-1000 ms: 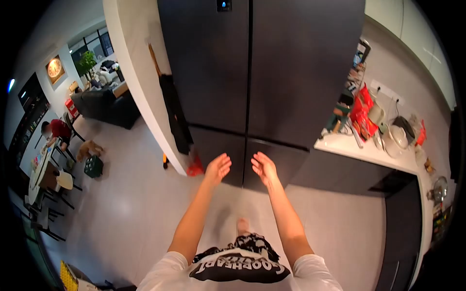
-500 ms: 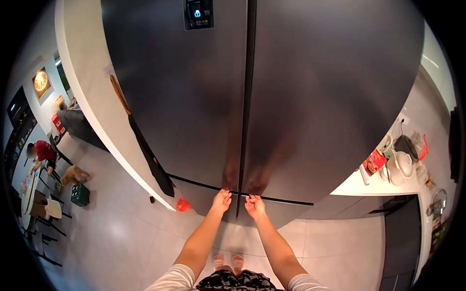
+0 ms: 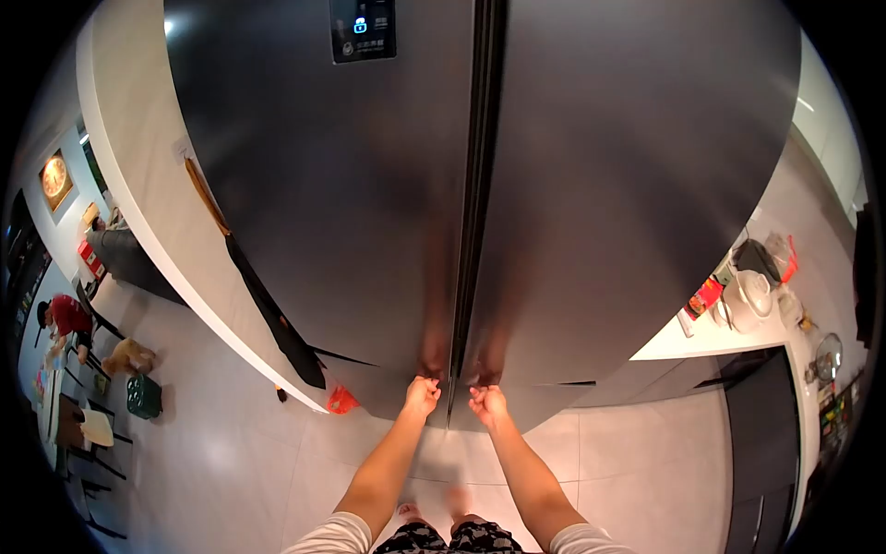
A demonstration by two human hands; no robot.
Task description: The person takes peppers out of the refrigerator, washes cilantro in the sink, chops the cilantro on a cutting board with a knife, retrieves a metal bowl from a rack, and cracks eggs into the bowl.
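Both upper doors of a dark refrigerator fill the middle, with a dark gap between the left door [image 3: 323,203] and the right door [image 3: 628,185]. At the bottom edge of the left door, my left hand [image 3: 423,395] has its fingers curled on the door edge. My right hand [image 3: 487,404] is curled in the same way at the bottom inner corner of the right door. A lit display panel [image 3: 363,30] is high on the left door. Below the doors is a lower drawer front [image 3: 378,383].
On the right counter [image 3: 669,340] stand a white pot [image 3: 746,300] and a red packet [image 3: 705,295]. A red bag [image 3: 342,400] lies by the left panel. Far left are a person in red [image 3: 68,317], a brown dog [image 3: 129,356], a green box [image 3: 143,396] and chairs.
The gap between the doors has widened, and both doors have swung slightly towards me. My hands have moved a little down with them. One foot has moved and is blurred.
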